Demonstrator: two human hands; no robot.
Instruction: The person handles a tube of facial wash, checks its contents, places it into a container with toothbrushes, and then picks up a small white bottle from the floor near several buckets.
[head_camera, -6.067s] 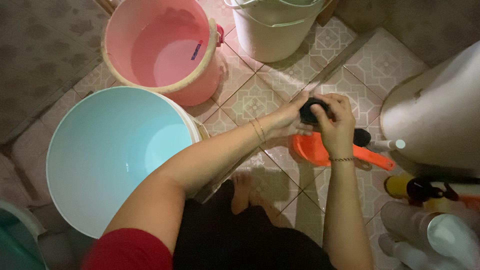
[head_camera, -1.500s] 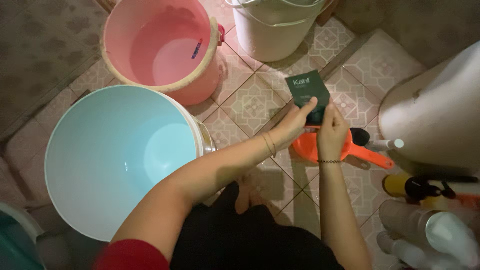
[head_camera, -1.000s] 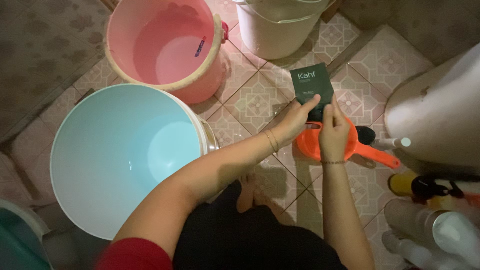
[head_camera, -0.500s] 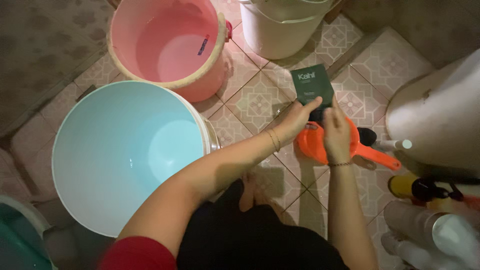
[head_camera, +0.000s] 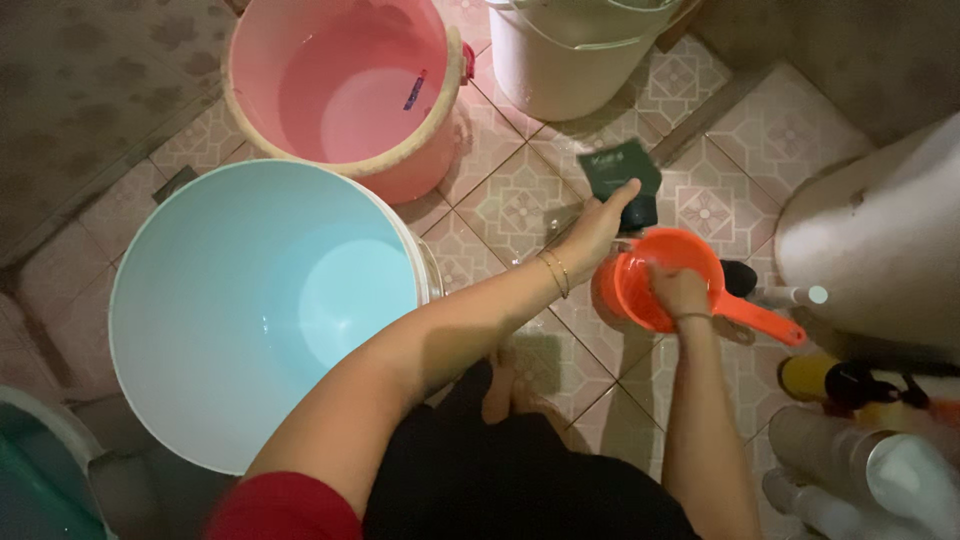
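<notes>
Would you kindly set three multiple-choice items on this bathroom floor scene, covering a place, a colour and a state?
1. Where is the right hand?
A. In the orange scoop
B. In the pink bucket
C. On the white bucket

2. What colour is the inside of the largest tub?
A. Pink
B. Light blue
C. Orange

3. What is the left hand doing?
A. Resting empty
B. Holding a dark green packet
C. Gripping a tub rim

Answers: 1 A, its fingers sit inside the orange scoop. 2 B, the wall shows light blue. 3 B, it grips the dark green packet.
</notes>
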